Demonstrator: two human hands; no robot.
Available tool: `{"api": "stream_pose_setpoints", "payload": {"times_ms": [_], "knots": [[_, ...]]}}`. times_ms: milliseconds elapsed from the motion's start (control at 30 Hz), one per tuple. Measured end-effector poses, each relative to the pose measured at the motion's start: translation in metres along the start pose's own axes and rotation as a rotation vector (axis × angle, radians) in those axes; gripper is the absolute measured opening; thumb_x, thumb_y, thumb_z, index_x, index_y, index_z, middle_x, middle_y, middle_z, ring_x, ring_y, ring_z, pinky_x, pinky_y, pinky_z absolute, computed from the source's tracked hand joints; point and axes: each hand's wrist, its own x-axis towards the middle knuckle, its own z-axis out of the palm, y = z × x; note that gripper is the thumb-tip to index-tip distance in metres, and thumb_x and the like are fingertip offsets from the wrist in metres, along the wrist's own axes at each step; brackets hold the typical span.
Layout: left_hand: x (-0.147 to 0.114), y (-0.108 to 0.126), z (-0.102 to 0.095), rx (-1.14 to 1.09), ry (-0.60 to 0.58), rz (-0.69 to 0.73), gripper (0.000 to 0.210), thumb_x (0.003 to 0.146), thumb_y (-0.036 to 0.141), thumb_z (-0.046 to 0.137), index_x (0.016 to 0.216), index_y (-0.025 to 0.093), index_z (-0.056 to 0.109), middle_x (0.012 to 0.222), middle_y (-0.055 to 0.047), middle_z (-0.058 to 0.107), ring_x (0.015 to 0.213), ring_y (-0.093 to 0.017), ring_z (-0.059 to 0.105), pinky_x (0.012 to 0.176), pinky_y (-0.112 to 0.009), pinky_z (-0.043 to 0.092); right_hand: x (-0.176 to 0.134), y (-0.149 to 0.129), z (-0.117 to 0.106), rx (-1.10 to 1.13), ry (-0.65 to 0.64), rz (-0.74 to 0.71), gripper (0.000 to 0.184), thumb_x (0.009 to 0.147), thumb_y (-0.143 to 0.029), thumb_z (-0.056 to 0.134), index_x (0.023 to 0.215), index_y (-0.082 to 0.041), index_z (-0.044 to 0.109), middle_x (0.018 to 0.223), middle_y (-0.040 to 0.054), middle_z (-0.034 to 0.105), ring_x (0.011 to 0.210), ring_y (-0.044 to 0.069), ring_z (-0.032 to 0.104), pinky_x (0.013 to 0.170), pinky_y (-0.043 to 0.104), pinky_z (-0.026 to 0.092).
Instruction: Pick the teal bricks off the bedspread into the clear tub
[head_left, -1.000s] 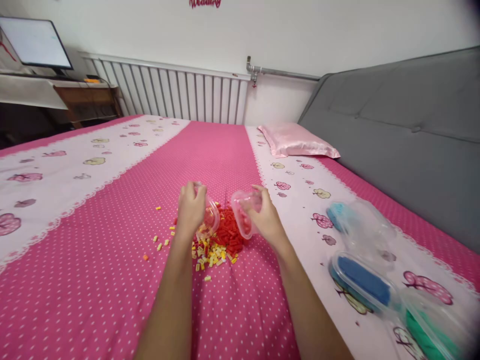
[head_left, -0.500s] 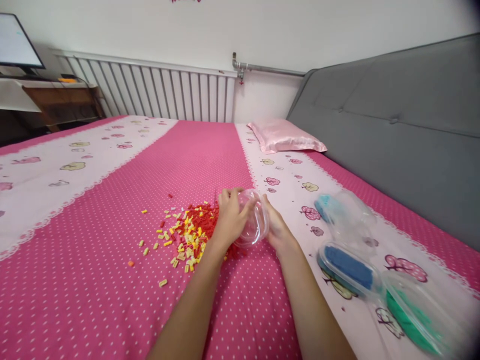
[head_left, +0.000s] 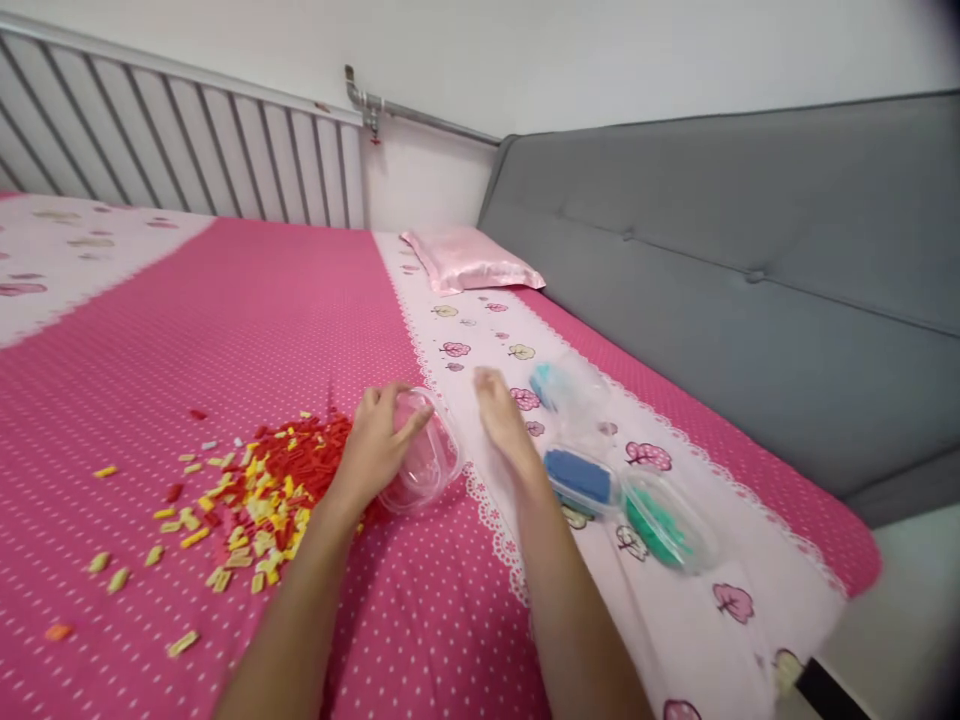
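Note:
My left hand (head_left: 381, 440) grips a clear plastic container (head_left: 433, 462) by its side, thumb on the near wall and fingers over the top. The container is tilted, and no bricks show inside it. Close by on the left, partly behind my left forearm, spreads a pile of small red and yellow toy bricks (head_left: 281, 485). My right hand (head_left: 501, 412) is off the container, over the white printed strip of the bedspread. Motion smears its fingers, so whether they hold anything cannot be made out.
On the right lie clear containers of blue bricks (head_left: 581, 475), green bricks (head_left: 660, 525) and light blue bricks (head_left: 547, 383). A pink pillow (head_left: 476, 262) rests against the grey headboard (head_left: 675, 210). A white radiator (head_left: 225, 150) stands along the wall.
My right hand has let go of the clear container and moved right, away from it. My left hand still holds the container. The view has turned right.

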Motion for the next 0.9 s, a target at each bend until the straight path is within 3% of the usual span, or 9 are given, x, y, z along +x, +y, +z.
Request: {"api": "stream_pose_setpoints", "payload": {"times_ms": [67, 167, 200, 267, 333, 400, 567, 900], "knots": [[-0.002, -0.001, 0.004, 0.015, -0.022, -0.03, 0.056, 0.091, 0.063, 0.05, 0.126, 0.02, 0.056, 0.116, -0.011, 0.049, 0.112, -0.032, 0.054, 0.104, -0.054, 0.043, 0.007, -0.008, -0.043, -0.167, 0.219, 0.018, 0.048, 0.097, -0.039, 0.061, 0.14, -0.021, 0.053, 0.146, 0.0117, 0.052, 0.132, 0.03, 0.052, 0.109, 0.057, 0.042], [-0.003, -0.002, 0.009, 0.034, -0.031, -0.052, 0.054, 0.091, 0.062, 0.051, 0.126, 0.021, 0.055, 0.111, -0.01, 0.046, 0.106, -0.03, 0.055, 0.101, -0.053, 0.045, 0.013, -0.007, -0.102, -0.386, 0.503, 0.135, 0.078, 0.089, -0.03, 0.071, 0.156, -0.025, 0.031, 0.167, 0.0151, 0.019, 0.153, 0.038, 0.015, 0.12, 0.066, 0.02], [-0.003, -0.002, 0.01, 0.038, -0.029, -0.054, 0.053, 0.091, 0.061, 0.051, 0.126, 0.021, 0.054, 0.109, -0.009, 0.045, 0.105, -0.03, 0.055, 0.101, -0.052, 0.045, 0.014, -0.002, -0.117, -0.439, 0.552, 0.19, 0.08, 0.088, -0.032, 0.072, 0.156, -0.024, 0.031, 0.167, 0.0152, 0.017, 0.152, 0.04, 0.017, 0.119, 0.068, 0.021], [-0.003, -0.002, 0.011, 0.042, -0.024, -0.052, 0.052, 0.092, 0.061, 0.05, 0.126, 0.022, 0.053, 0.108, -0.008, 0.043, 0.105, -0.03, 0.054, 0.101, -0.051, 0.045, 0.016, 0.013, -0.136, -0.509, 0.539, 0.282, 0.061, 0.092, -0.037, 0.067, 0.147, -0.023, 0.046, 0.158, 0.0131, 0.038, 0.141, 0.036, 0.041, 0.112, 0.063, 0.037], [-0.003, -0.002, 0.012, 0.042, -0.024, -0.051, 0.053, 0.092, 0.062, 0.049, 0.126, 0.022, 0.053, 0.107, -0.008, 0.043, 0.105, -0.03, 0.054, 0.101, -0.051, 0.046, 0.019, 0.03, -0.143, -0.539, 0.471, 0.337, 0.046, 0.095, -0.039, 0.064, 0.137, -0.021, 0.056, 0.143, 0.0115, 0.054, 0.123, 0.028, 0.058, 0.102, 0.054, 0.05], [-0.003, -0.002, 0.012, 0.043, -0.025, -0.052, 0.053, 0.091, 0.063, 0.049, 0.125, 0.022, 0.053, 0.107, -0.008, 0.043, 0.104, -0.03, 0.054, 0.101, -0.052, 0.046, 0.023, 0.046, -0.145, -0.548, 0.417, 0.359, 0.041, 0.096, -0.039, 0.063, 0.132, -0.019, 0.058, 0.134, 0.0107, 0.06, 0.114, 0.025, 0.063, 0.095, 0.048, 0.055], [-0.002, -0.001, 0.012, 0.048, -0.017, -0.068, 0.055, 0.09, 0.064, 0.051, 0.126, 0.022, 0.054, 0.107, -0.008, 0.043, 0.102, -0.029, 0.055, 0.1, -0.051, 0.046, 0.027, 0.068, -0.149, -0.522, 0.377, 0.339, 0.038, 0.096, -0.039, 0.063, 0.13, -0.02, 0.059, 0.131, 0.0099, 0.061, 0.11, 0.023, 0.064, 0.092, 0.045, 0.056], [0.0, -0.003, 0.006, 0.01, 0.061, -0.085, 0.052, 0.088, 0.06, 0.056, 0.12, 0.02, 0.057, 0.109, -0.01, 0.045, 0.108, -0.03, 0.053, 0.106, -0.051, 0.042, 0.024, 0.078, -0.149, -0.518, 0.394, 0.224, 0.038, 0.097, -0.039, 0.062, 0.129, -0.019, 0.06, 0.13, 0.0101, 0.062, 0.109, 0.023, 0.064, 0.091, 0.045, 0.057]]}}
